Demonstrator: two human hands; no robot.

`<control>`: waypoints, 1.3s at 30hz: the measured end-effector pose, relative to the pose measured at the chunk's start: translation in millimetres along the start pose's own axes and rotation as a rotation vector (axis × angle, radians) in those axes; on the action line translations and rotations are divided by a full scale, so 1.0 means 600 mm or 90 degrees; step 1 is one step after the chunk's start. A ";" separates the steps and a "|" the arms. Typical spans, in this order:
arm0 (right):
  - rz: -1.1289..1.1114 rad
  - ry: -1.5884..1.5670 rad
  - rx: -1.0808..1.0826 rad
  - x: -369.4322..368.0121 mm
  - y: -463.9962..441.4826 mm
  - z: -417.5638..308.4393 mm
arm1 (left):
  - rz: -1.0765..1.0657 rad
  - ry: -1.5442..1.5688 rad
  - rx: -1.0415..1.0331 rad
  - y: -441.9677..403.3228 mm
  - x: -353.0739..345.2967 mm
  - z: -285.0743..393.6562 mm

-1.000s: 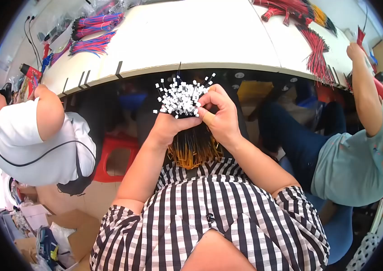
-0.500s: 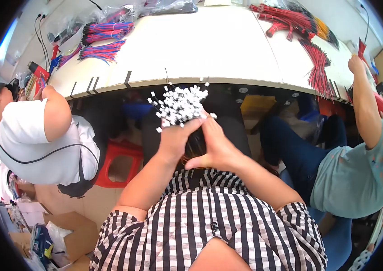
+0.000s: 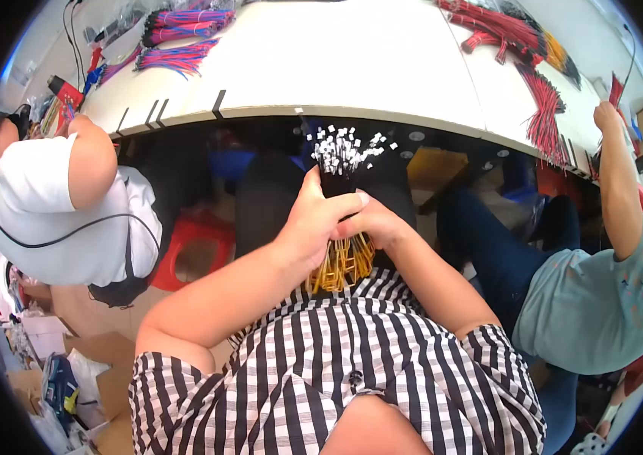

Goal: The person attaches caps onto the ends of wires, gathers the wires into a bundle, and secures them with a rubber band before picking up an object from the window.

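Above my lap, a bundle of wires point(image 3: 339, 184) stands in both my hands. White connectors point(image 3: 344, 149) top its dark upper part, and yellow ends point(image 3: 342, 265) show below my palms. My left hand point(image 3: 320, 212) is wrapped around the bundle from the left, its thumb lying across the front. From the right, my right hand point(image 3: 373, 220) closes round the same bundle, partly behind the left thumb. A few connectors stick out to the right of the rest. The far side of the bundle and some fingers are hidden.
The white table point(image 3: 336, 61) lies ahead, with red-and-blue wire bundles point(image 3: 177, 57) at left and red-and-black wire bundles point(image 3: 541, 114) at right. A co-worker in white point(image 3: 71, 205) sits left by a red stool point(image 3: 200, 246); another in teal point(image 3: 594, 303) sits right.
The bundle has turned more upright, its connectors drawn closer together and its yellow ends now showing. My hands, earlier spread around it, have closed in on it. The view has shifted slightly.
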State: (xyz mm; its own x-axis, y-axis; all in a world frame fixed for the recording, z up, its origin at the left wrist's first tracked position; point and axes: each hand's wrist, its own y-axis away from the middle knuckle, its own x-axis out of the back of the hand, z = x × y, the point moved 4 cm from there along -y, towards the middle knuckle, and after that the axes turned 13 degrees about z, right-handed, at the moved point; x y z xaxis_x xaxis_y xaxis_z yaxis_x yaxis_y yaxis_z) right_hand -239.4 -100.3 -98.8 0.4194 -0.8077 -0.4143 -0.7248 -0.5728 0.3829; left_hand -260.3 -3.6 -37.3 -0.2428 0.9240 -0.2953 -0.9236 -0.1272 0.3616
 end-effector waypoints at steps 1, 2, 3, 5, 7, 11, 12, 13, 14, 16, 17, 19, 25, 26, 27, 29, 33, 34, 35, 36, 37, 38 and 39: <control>0.002 -0.003 -0.004 0.008 -0.008 0.020 | 0.001 0.000 0.006 -0.010 0.013 -0.007; -0.005 -0.048 0.034 0.014 -0.016 0.029 | -0.052 0.009 0.030 -0.022 0.025 -0.016; -0.013 -0.093 0.074 0.016 -0.019 0.029 | -0.104 0.018 0.053 -0.026 0.028 -0.016; -0.008 -0.109 0.091 0.024 -0.025 0.032 | -0.149 0.080 0.041 -0.027 0.040 -0.008; -0.091 -0.139 0.067 0.032 -0.029 0.037 | -0.134 0.004 0.046 -0.035 0.068 -0.008; -0.114 -0.141 0.069 0.031 -0.035 0.045 | -0.113 -0.209 -0.098 -0.048 0.104 -0.009; -0.116 -0.142 0.068 0.033 -0.040 0.049 | -0.072 -0.153 -0.119 -0.050 0.108 -0.022; -0.109 -0.144 0.056 0.038 -0.046 0.055 | -0.070 -0.153 -0.118 -0.051 0.111 -0.035; -0.103 -0.145 0.043 0.042 -0.050 0.060 | -0.029 -0.121 -0.132 -0.052 0.118 -0.042; -0.101 -0.161 0.042 0.035 -0.042 0.050 | 0.027 -0.021 -0.121 -0.046 0.116 -0.045; -0.099 -0.177 0.044 0.032 -0.038 0.045 | 0.029 -0.021 -0.119 -0.042 0.110 -0.046; -0.090 -0.146 0.048 0.030 -0.034 0.040 | 0.038 -0.132 -0.243 -0.035 0.103 -0.037; -0.106 -0.115 0.046 0.037 -0.043 0.050 | 0.037 -0.208 -0.201 -0.051 0.132 -0.038; -0.107 -0.121 0.048 0.038 -0.044 0.051 | 0.022 -0.178 -0.139 -0.051 0.133 -0.039; -0.107 -0.123 0.048 0.036 -0.044 0.051 | 0.006 -0.147 -0.077 -0.050 0.131 -0.042; -0.082 -0.148 0.058 0.035 -0.044 0.045 | 0.014 -0.136 -0.113 -0.058 0.137 -0.060; -0.104 -0.108 0.065 0.027 -0.041 0.041 | -0.020 -0.263 -0.131 -0.038 0.135 -0.067; -0.103 -0.102 0.063 0.026 -0.040 0.039 | -0.052 -0.201 -0.112 -0.022 0.117 -0.055; -0.102 -0.098 0.061 0.025 -0.038 0.040 | -0.051 -0.204 -0.111 -0.025 0.122 -0.056; -0.102 -0.103 0.060 0.023 -0.038 0.041 | -0.043 -0.346 -0.199 -0.027 0.127 -0.048; -0.101 -0.103 0.067 0.022 -0.039 0.040 | -0.036 -0.488 -0.287 -0.027 0.126 -0.040; -0.099 -0.103 0.074 0.022 -0.040 0.037 | -0.014 -0.694 -0.386 -0.023 0.126 -0.033; -0.099 -0.107 0.068 0.023 -0.042 0.036 | 0.008 -0.901 -0.481 -0.016 0.116 -0.018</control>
State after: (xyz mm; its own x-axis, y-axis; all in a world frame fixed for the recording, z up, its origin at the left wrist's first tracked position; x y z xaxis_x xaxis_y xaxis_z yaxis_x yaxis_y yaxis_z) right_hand -227.3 -93.9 -131.7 0.4407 -0.6711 -0.5962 -0.7161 -0.6633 0.2173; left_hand -271.7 58.3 -71.2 -0.1905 0.4419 0.8766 -0.9560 0.1193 -0.2679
